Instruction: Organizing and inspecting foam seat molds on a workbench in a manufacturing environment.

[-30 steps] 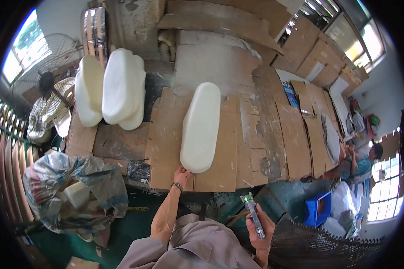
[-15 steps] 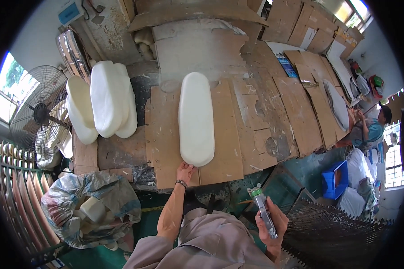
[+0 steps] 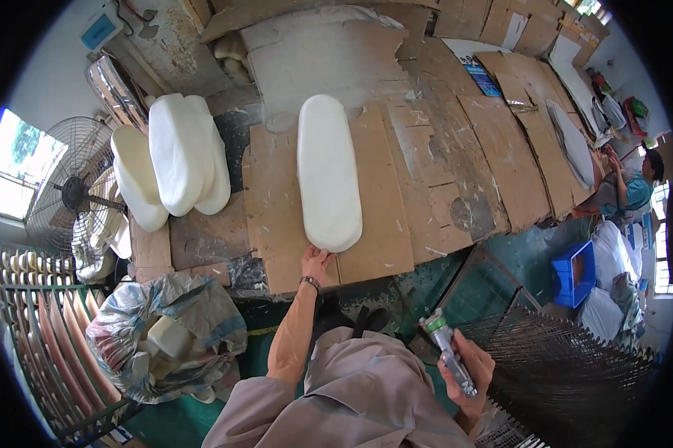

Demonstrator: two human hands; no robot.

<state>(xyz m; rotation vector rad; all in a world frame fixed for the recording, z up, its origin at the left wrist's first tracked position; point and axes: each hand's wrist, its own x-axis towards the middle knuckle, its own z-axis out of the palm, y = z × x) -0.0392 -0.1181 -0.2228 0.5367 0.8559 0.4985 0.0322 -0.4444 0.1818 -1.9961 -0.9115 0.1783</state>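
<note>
In the head view, the long white pad (image 3: pixel 330 175) lies in front of me on brown cardboard (image 3: pixel 276 216) over the table, its rounded near end pointing at me and close to the edge. I judge that it lies lengthwise so that end sits within easy reach; the cardboard probably gives it a smoother rest than the worn surface around it.

My left hand (image 3: pixel 318 261) comes up to that near end, fingertips touching the rim, perhaps to steady the pad without covering its top. Whether finger and thumb pinch it, I cannot tell, as the knuckles hide the contact.

My right hand (image 3: pixel 471 373) is off the table, low by my right side, fingers closed around a silver hand tool (image 3: pixel 454 355) with a green band. I grip it by the body, so the banded end sticks out free, tilted up and away from me.

Over to the left, more white pads (image 3: pixel 176 157) lean close together, likely bunched there to leave the middle open. Nearer me, a crumpled sack (image 3: pixel 220 321) gapes open around a pale block (image 3: pixel 168 340).
</note>
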